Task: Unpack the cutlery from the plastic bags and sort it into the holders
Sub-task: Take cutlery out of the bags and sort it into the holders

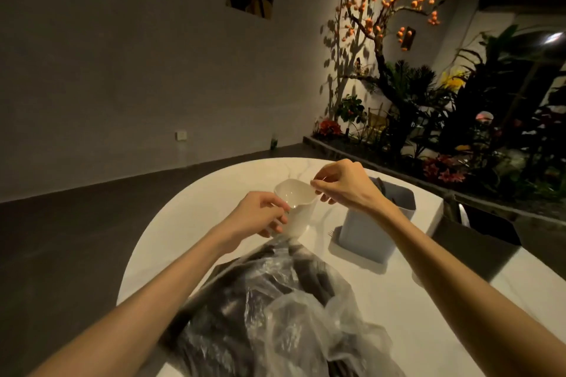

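Both bare forearms reach forward toward 12 o'clock, converging. Left grip (pixel 264 214) at 11 o'clock, fingers curled, pinching. Right grip (pixel 340 183) at 1 o'clock, higher, wrist bent, thumb and forefinger pinched together.

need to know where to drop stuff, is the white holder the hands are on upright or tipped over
Tilted, not fully upright: the white holder leans with its open mouth turned toward the camera, the left hand gripping its side and the right hand pinching its rim.

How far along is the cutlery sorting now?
Done: some dark pieces stand in the grey rectangular holder. In hand: both hands, left and right, hold the white plastic cup-shaped holder. Left: dark cutlery inside the clear plastic bag.
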{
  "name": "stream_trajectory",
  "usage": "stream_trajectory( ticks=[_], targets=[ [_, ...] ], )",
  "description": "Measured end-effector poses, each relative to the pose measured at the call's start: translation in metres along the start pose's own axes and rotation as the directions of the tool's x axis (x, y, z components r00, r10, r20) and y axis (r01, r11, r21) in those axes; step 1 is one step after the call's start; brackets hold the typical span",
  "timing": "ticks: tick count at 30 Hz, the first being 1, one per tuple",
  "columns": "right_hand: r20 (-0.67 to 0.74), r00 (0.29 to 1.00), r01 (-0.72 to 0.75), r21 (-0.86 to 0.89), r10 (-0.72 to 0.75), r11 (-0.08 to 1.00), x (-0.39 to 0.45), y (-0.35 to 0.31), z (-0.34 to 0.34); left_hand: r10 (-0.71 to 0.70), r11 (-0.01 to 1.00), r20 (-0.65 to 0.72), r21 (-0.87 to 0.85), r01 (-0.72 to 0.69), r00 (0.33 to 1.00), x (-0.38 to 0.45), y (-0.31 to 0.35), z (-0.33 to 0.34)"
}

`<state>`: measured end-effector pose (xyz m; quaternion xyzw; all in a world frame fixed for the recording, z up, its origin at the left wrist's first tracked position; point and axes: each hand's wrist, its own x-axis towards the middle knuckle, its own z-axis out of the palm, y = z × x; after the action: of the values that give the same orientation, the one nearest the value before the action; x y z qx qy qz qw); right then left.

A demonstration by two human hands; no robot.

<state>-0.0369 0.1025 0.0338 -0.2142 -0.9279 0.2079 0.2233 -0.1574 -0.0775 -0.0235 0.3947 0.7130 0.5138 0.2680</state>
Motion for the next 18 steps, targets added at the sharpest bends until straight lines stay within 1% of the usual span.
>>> stream_trajectory(
  ticks=[4, 7, 9, 11, 12, 13, 14, 15, 16, 17, 18],
  targets=[
    [0.193, 0.981, -0.051, 0.079, 0.035, 0.996, -0.061, -0.011, -0.019, 0.056, 0.997, 0.171, 0.044, -0.065, 0.984, -0.025, 0.025, 0.022],
    [0.290, 0.954, -0.122, 0.141, 0.077, 0.982, -0.096, -0.010, -0.026, 0.090, 0.971, 0.257, 0.194, -0.143, 0.962, -0.040, 0.040, 0.039],
    [0.332, 0.937, -0.165, 0.154, 0.106, 0.974, -0.119, -0.008, -0.029, 0.030, 0.935, 0.372, 0.319, -0.158, 0.928, -0.051, 0.045, 0.044],
    [0.379, 0.919, -0.191, 0.178, 0.111, 0.965, -0.141, -0.006, -0.028, -0.081, 0.886, 0.513, 0.429, -0.174, 0.855, -0.070, 0.045, 0.046],
    [0.414, 0.904, -0.203, 0.194, 0.108, 0.960, -0.154, -0.006, -0.028, -0.107, 0.837, 0.554, 0.499, -0.226, 0.825, -0.081, 0.044, 0.047],
    [0.459, 0.882, -0.219, 0.208, 0.103, 0.953, -0.166, -0.008, -0.027, -0.098, 0.760, 0.563, 0.575, -0.304, 0.820, -0.091, 0.043, 0.049],
    [0.509, 0.856, -0.231, 0.219, 0.091, 0.948, -0.179, -0.010, -0.025, -0.064, 0.676, 0.542, 0.641, -0.363, 0.838, -0.100, 0.041, 0.053],
    [0.558, 0.827, -0.230, 0.222, 0.070, 0.947, -0.193, -0.014, -0.023, -0.027, 0.608, 0.509, 0.691, -0.390, 0.860, -0.107, 0.036, 0.056],
    [0.597, 0.800, -0.216, 0.210, 0.050, 0.953, -0.204, -0.018, -0.019, 0.021, 0.587, 0.463, 0.712, -0.386, 0.886, -0.111, 0.030, 0.059],
    [0.621, 0.783, -0.192, 0.184, 0.037, 0.964, -0.214, -0.020, -0.013, 0.074, 0.627, 0.404, 0.692, -0.357, 0.912, -0.112, 0.024, 0.060],
    [0.628, 0.777, -0.166, 0.142, 0.041, 0.976, -0.224, -0.023, -0.007, 0.103, 0.699, 0.328, 0.648, -0.303, 0.939, -0.116, 0.021, 0.061]
  ],
)
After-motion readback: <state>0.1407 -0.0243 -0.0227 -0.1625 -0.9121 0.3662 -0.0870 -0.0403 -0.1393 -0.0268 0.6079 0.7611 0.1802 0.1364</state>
